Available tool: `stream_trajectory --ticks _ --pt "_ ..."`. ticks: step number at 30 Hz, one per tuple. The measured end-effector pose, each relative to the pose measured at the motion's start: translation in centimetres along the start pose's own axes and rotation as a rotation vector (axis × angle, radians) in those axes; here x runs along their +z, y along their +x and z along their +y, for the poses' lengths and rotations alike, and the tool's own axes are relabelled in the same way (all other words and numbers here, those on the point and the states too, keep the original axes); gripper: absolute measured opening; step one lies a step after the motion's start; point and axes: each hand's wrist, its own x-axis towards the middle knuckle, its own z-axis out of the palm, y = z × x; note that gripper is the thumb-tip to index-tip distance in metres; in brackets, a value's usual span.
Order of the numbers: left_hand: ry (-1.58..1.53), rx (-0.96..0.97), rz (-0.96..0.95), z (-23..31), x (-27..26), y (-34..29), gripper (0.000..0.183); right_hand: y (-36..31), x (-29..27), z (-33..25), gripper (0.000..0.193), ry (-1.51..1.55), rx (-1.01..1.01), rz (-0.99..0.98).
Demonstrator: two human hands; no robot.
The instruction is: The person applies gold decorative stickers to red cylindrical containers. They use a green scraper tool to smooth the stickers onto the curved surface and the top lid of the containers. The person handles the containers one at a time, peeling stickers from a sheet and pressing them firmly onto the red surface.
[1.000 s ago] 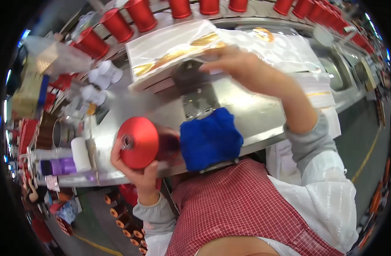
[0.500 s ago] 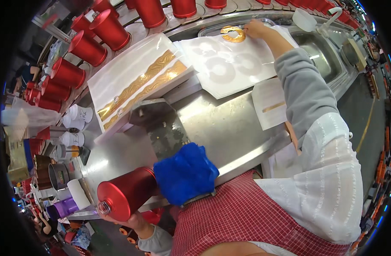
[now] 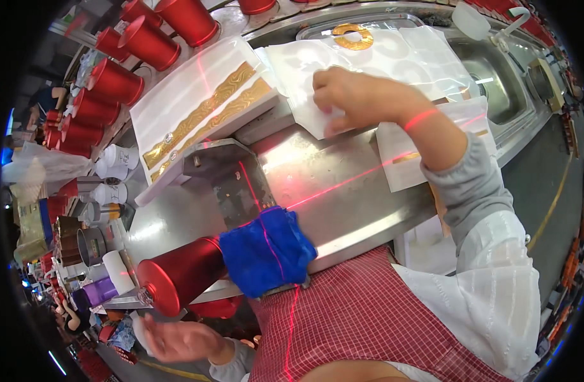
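Note:
My left hand [image 3: 187,342] is below the red metal canister [image 3: 180,274], palm up and fingers loosely apart. A small gap separates it from the canister. Beside its fingertips is a white shape [image 3: 139,332] I cannot identify. The canister lies on its side, its far end against a folded blue cloth [image 3: 267,253] at the bench's near edge. Over the white sticker sheets [image 3: 308,63] hangs my right hand [image 3: 355,99], fingers curled and thumb apart, with nothing visible in them. A gold ring-shaped sticker with a gap [image 3: 352,37] lies on the sheets' far part.
A white block with wavy gold strips [image 3: 209,108] stands at centre left. Red canisters [image 3: 113,81] line the far left. At the right are a steel sink [image 3: 496,83] and a white sheet [image 3: 394,172]. Red light lines cross the bench [image 3: 343,210] and my wrist.
My right hand has left the gold sticker and come nearer and to the left. My left hand has let go of the canister and dropped lower. Red light lines have appeared.

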Motion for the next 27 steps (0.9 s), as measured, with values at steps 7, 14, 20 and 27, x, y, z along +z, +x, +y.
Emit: stream_trajectory --ticks 7,14,20,27 --pt "-1.104 -1.194 -0.725 11.2 15.2 3.1 0.055 -1.1 2.1 -1.2 0.034 -0.287 0.044 0.152" --pt "-1.034 -1.438 -0.917 9.0 29.9 1.7 0.024 -2.2 2.0 -0.3 0.026 -0.113 -0.073 0.317" --pt "-1.067 -1.258 -0.757 8.9 30.4 1.5 0.017 -2.3 1.1 -0.9 0.025 0.039 -0.069 0.198" --pt "-1.082 -1.219 -0.734 8.5 32.1 0.7 0.010 -1.4 0.5 0.2 0.017 0.161 -0.082 0.154"
